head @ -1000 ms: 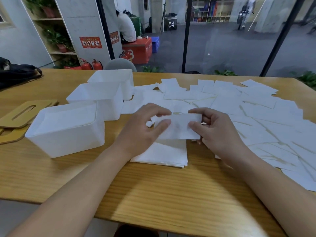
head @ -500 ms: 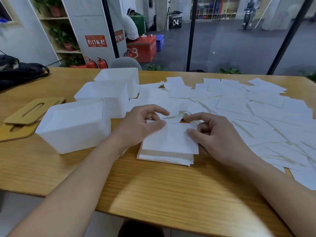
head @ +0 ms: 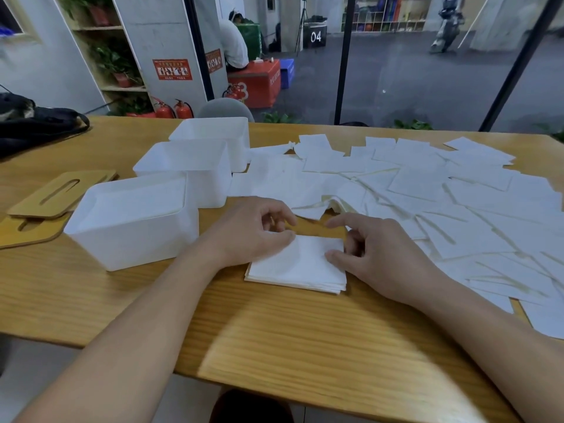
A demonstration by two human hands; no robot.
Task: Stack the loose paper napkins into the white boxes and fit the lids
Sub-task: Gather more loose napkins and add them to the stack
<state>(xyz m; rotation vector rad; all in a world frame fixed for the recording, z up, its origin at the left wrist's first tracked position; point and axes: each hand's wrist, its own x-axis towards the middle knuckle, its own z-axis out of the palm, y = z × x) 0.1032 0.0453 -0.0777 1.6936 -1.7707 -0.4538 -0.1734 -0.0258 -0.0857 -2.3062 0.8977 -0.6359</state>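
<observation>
Napkin stack (head: pixel 297 267) flanked: boxes (head: pixel 134 221) left, loose napkins (head: pixel 427 190) right.

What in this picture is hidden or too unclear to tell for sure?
All in the head view:
- Far sides of the napkin stack: covered by the left hand and right hand.
- How many napkins it holds: edges too fine.
- Contents of the two farther white boxes: their walls hide the insides.
- Lower wooden lid: overlapped by the upper lid, cut by the left edge.
</observation>
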